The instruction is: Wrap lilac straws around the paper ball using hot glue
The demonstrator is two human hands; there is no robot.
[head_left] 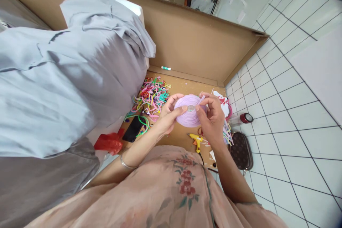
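Between my two hands is a lilac coiled disc [187, 119], with rings wound around a small pale centre. My left hand [171, 112] grips its left edge, the thumb lying across the face toward the middle. On the other side my right hand [213, 117] pinches the right edge, and a short lilac strip end [202, 100] sticks up by its fingers. Below the disc lies a yellow glue gun [197, 141] on the brown work surface [181, 87]. Part of a pair of scissors [200, 131] shows beside it.
A tangled pile of colourful pipe cleaners [152, 94] lies to the left, near a black phone [132, 129] and a red bag [109, 142]. Grey cloth [107, 64] bulges at left. A cardboard wall [192, 46] stands behind. At right are a bottle [244, 118] and a brown pouch [241, 151].
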